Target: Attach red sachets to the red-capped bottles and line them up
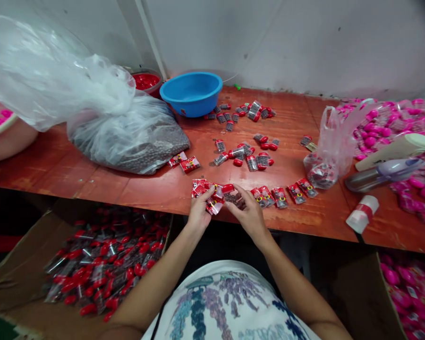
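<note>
Near the table's front edge, my left hand (199,208) is closed on several red printed cards (215,206). My right hand (248,211) grips a small clear container (233,197) with a red cap and dark beads inside, right beside the cards. A few red printed packets (280,197) lie in a row to the right of my right hand. Two more red packets (190,164) rest beyond my left hand, against the bag of beads. Past my hands, several red-capped containers (252,163) are scattered on the table.
A plastic bag of dark beads (134,141) stands left of a blue basin (191,94). At right are a small plastic bag (327,160), a bottle (375,175), a white roll (362,213) and pink items (378,127). Below left, a cardboard box (21,241) holds red-capped containers.
</note>
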`<state>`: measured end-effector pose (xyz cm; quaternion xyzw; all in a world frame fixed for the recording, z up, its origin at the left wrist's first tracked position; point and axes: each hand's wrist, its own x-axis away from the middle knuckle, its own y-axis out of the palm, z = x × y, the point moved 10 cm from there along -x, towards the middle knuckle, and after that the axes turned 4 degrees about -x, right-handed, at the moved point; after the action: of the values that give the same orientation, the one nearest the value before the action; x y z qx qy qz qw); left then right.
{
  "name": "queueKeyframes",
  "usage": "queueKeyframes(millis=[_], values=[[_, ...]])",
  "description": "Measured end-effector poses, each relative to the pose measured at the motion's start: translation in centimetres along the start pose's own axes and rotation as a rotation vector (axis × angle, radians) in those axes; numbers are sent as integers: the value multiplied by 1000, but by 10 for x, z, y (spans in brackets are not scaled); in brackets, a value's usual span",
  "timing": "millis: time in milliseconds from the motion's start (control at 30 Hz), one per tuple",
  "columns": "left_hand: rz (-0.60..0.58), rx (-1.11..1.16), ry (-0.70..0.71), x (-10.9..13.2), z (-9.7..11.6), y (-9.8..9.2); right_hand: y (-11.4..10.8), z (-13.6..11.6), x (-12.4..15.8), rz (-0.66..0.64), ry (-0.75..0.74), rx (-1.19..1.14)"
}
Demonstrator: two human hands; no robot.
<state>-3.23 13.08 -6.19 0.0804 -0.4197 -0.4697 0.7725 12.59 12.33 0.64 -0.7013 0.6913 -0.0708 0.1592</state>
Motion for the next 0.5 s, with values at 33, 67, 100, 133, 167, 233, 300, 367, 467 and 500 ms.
queueKeyframes(millis=[33, 67, 100, 133, 167, 233, 300, 367, 467, 500], values=[[4, -8, 28, 1, 2, 0, 0, -1, 1, -2, -8, -2], [10, -17, 56, 2, 4, -1, 0, -2, 2, -14, -18, -3], [16, -25, 82, 3, 6, -2, 2, -4, 3, -35, -26, -3], [17, -31, 104, 3, 8, -2, 4, -4, 4, -59, -33, -4], [14, -36, 120, 4, 9, -1, 6, -5, 5, -79, -39, -5], [-3, -45, 130, 6, 10, 1, 5, -5, 7, -83, -43, -6], [-34, -62, 128, 8, 11, 5, 2, -3, 7, -53, -48, 0], [-76, -91, 134, 12, 13, 11, -1, -2, 7, -36, -53, 10], [-124, -127, 174, 18, 19, 18, 0, -1, 8, -62, -63, 16], [-127, -135, 190, 20, 21, 19, 2, -2, 9, -81, -68, 12]])
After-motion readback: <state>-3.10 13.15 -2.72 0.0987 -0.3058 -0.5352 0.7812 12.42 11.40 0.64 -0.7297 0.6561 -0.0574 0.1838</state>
